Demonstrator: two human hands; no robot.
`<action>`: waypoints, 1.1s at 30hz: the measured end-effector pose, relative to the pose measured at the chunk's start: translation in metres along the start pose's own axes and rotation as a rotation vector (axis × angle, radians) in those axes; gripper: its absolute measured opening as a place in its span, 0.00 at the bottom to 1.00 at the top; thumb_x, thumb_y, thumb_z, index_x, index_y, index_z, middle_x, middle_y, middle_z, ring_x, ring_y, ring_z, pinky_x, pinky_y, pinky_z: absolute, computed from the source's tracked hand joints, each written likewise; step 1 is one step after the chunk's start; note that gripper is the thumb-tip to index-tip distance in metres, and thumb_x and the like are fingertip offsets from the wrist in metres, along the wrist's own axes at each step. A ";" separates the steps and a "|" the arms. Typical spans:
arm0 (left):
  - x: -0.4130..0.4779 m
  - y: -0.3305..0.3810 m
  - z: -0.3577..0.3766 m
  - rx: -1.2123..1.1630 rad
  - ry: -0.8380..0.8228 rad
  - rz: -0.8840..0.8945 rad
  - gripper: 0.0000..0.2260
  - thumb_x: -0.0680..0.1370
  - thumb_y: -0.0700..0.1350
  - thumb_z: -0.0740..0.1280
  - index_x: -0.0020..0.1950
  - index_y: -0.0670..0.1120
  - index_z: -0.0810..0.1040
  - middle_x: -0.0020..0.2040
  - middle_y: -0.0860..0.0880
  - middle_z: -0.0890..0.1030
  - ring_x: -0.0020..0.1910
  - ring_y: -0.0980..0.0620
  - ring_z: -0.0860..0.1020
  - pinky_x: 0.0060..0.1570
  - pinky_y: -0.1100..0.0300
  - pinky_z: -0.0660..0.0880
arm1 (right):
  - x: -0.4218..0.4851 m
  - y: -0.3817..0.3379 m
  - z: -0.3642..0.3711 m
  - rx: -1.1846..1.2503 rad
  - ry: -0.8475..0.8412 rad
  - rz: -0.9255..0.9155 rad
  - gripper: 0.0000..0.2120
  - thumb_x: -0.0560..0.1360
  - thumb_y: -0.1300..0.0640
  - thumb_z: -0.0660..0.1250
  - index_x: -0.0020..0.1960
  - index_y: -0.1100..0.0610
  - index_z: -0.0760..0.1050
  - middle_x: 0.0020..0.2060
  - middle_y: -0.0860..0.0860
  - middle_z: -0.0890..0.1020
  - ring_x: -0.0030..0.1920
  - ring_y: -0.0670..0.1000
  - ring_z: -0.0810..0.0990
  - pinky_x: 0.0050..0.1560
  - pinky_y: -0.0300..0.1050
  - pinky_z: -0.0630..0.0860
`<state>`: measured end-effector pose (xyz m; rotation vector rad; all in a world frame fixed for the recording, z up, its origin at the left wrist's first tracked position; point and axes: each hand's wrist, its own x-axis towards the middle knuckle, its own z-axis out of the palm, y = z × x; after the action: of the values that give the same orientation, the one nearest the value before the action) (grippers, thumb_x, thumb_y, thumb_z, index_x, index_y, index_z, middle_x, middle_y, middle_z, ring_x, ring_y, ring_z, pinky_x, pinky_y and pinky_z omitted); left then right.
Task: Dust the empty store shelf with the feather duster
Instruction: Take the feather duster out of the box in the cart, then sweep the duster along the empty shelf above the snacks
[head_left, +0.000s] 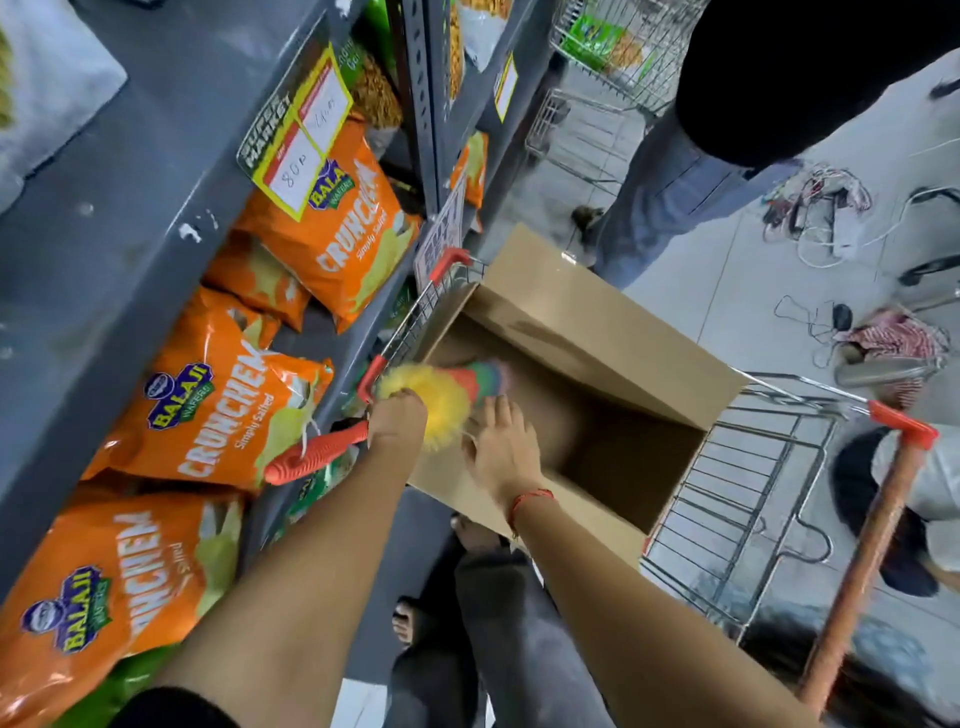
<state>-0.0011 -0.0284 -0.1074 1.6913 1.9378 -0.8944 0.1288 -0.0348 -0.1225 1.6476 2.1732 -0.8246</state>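
The left hand (397, 423) had its fingers wrapped around the feather duster (410, 402) where the orange handle met the fluffy head, the handle sticking back toward the shelving and the yellow, red and green plumes pointing into the open cardboard box (566, 364) that sat in the shopping trolley (753, 483). The right hand (501, 447) lay just beside the plumes at the box's near edge, fingers spread and loose, gripping nothing as far as could be seen. The grey shelf (130, 171) above the orange crisp bags (208, 410) was well apart from the duster, so the dusting itself seemed not yet under way. The chief hazard appeared to be the long handle: swinging the duster up toward the shelf could have raked it across the crisp bags lying right behind it and dragged one off the lower tier. The plumes might also have snagged on the box flap or the trolley's wire rim, and a grip so near the head gave poor reach for the shelf's back.
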 end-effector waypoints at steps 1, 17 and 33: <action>-0.003 0.000 0.000 -0.004 0.010 -0.005 0.14 0.79 0.33 0.57 0.64 0.35 0.70 0.61 0.40 0.79 0.59 0.44 0.79 0.55 0.54 0.76 | -0.002 -0.003 0.000 -0.011 -0.009 -0.005 0.30 0.79 0.51 0.57 0.74 0.63 0.51 0.74 0.60 0.57 0.73 0.58 0.56 0.70 0.53 0.60; -0.142 -0.050 -0.093 -0.070 0.115 0.019 0.15 0.76 0.36 0.60 0.59 0.46 0.79 0.59 0.43 0.80 0.59 0.42 0.78 0.55 0.53 0.75 | -0.064 -0.056 -0.108 0.071 0.226 -0.074 0.20 0.80 0.51 0.56 0.65 0.63 0.65 0.72 0.62 0.63 0.68 0.60 0.64 0.65 0.54 0.62; -0.339 -0.108 -0.248 -0.116 0.607 -0.045 0.04 0.76 0.42 0.63 0.48 0.45 0.76 0.51 0.43 0.80 0.49 0.41 0.79 0.35 0.55 0.66 | -0.150 -0.120 -0.308 0.341 0.649 -0.251 0.23 0.80 0.45 0.54 0.55 0.66 0.74 0.54 0.65 0.77 0.58 0.63 0.72 0.58 0.56 0.70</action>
<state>-0.0221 -0.1026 0.3197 2.0113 2.3515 -0.2785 0.0940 0.0105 0.2358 2.0533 2.8519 -0.8446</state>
